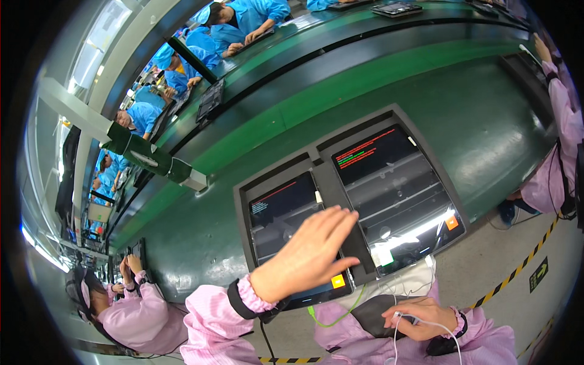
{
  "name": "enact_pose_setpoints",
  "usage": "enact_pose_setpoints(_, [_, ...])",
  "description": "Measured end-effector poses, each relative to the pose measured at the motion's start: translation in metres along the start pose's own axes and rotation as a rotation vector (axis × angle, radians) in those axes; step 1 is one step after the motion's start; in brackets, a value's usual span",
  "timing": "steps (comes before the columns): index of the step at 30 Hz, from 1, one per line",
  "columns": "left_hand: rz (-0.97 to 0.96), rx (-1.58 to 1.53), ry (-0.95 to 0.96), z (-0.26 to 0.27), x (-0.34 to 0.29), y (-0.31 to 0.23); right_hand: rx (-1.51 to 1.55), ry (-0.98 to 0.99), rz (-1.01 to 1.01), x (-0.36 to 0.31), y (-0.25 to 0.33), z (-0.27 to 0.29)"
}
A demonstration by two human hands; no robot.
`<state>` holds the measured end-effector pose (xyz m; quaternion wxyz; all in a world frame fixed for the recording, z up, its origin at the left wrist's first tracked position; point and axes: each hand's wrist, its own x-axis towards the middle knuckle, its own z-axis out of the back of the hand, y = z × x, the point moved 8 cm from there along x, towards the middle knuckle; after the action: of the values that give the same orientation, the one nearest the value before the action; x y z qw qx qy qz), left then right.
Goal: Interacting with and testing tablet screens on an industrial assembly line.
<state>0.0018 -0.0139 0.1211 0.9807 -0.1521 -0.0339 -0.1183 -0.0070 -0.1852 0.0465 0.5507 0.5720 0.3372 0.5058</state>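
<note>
My left hand (307,255) is stretched out flat above the left tablet (283,204), fingers extended and nothing held, hiding part of its screen. That tablet and a second, right tablet (389,173) lie in a dark grey two-slot tray (332,190). Both dark screens show lines of coloured text near the top, with glare across the right one. Below the right tablet, near my lap, my right hand (423,319) pinches the small white plug end of a white cable (433,325). The cable hangs in a loop from the fingers.
A green cable (340,322) curves below the tray. The green workbench (480,134) carries a post (149,158) at left. Co-workers in pink sit at left (137,316) and right (550,164); several in blue work across the bench. Striped tape (511,271) marks the floor.
</note>
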Motion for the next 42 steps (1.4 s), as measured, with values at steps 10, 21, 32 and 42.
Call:
enact_pose_setpoints(10, [-0.181, -0.166, -0.01, -0.022, -0.006, -0.037, -0.053, -0.075, 0.079, -0.002, 0.003, 0.008])
enact_pose_setpoints(21, [-0.093, -0.209, -0.061, -0.003, 0.009, -0.019, -0.096, -0.38, 0.067, -0.027, 0.003, 0.054])
enact_pose_setpoints(32, [-0.058, -0.085, 0.031, -0.027, 0.017, 0.005, 0.044, -0.888, -0.276, -0.057, -0.04, 0.09])
enact_pose_setpoints(42, [-0.026, -0.059, -0.009, -0.008, 0.017, 0.012, -0.172, -0.745, -0.347, -0.036, -0.045, 0.079])
